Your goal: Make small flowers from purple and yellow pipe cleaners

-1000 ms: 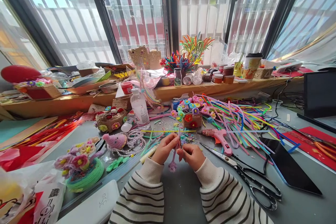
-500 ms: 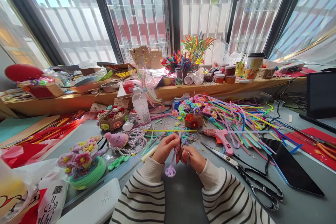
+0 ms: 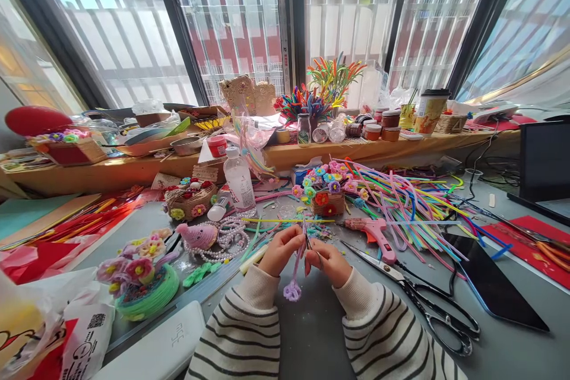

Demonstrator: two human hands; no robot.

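In front of me, my left hand pinches the stem of a lilac pipe-cleaner flower. Its curled bloom hangs downward, while the fuzzy stem rises past my fingertips. My right hand is closed around small scissors, whose thin blades point up against the stem; fingers hide most of the handles. Just beyond both hands lie a yellow pipe cleaner and scattered trimmed bits. A pink glue gun rests right of my right hand.
Large black-handled scissors and a black phone lie on the right. Pipe cleaners are heaped behind. On the left are a green flower pot, a white power bank, pearl strings and a bottle.
The lilac bloom has swung slightly to the right. My right hand has shifted a little, its fingers less tucked behind the stem. Both hands keep their hold.
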